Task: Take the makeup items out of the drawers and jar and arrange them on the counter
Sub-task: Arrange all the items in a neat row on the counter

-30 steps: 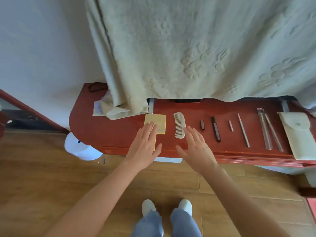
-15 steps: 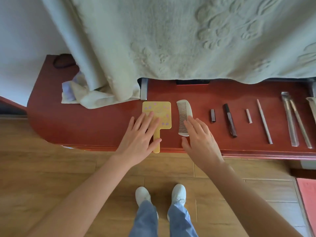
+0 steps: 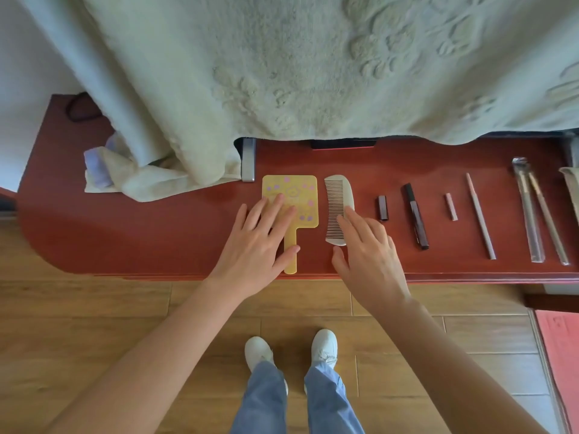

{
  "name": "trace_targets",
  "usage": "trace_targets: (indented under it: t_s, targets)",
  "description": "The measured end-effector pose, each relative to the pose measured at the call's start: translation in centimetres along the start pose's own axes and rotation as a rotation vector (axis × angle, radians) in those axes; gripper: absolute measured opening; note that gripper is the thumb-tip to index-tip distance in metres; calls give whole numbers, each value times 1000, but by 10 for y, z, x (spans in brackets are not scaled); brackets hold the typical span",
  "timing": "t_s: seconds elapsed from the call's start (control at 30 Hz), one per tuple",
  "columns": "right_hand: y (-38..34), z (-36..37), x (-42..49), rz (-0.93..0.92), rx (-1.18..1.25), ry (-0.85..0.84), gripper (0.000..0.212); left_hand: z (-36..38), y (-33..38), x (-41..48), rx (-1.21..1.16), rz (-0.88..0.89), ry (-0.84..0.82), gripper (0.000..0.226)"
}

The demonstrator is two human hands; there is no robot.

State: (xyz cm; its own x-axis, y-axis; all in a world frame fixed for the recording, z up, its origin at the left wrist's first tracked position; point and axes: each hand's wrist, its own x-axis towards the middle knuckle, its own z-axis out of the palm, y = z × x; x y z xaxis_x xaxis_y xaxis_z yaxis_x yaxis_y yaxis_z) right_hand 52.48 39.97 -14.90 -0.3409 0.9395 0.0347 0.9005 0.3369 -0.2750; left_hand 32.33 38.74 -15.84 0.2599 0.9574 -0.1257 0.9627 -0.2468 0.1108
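Observation:
On the red wooden counter point(image 3: 156, 233) lies a row of makeup items. A yellow hand mirror point(image 3: 297, 195) with pink dots lies flat, and my left hand point(image 3: 260, 245) rests open on its lower part. Beside it is a pale comb point(image 3: 340, 198); my right hand point(image 3: 369, 255) lies open with fingertips touching the comb's right edge. Further right lie a short dark tube point(image 3: 382, 208), a long dark pen point(image 3: 415, 216), a small pink stick point(image 3: 450, 207), a thin pink pencil point(image 3: 480, 216) and two brushes in clear sleeves point(image 3: 539, 211).
A large pale green textured cloth point(image 3: 313, 64) hangs over the back of the counter, its bunched end point(image 3: 150, 180) on the left. A pale pouch point(image 3: 571, 183) shows at the right edge. Wooden floor, my feet and a red mat point(image 3: 560, 349) are below.
The view has moved closer to the counter. Both hands have slid slightly forward over the mirror and comb and stay open.

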Motion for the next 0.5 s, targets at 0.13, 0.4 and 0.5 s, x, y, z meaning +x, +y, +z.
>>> trace_targets:
  t_s: [0.13, 0.4, 0.5]
  targets:
    - [6, -3, -3, -19, 78, 0, 49, -6, 5, 0, -75, -17, 28, 68]
    - [68, -29, -30, 175, 149, 186, 41, -16, 45, 25, -201, 208, 183, 60]
    - [88, -31, -35, 237, 146, 194, 42, -13, 64, 52, -242, 216, 251, 61]
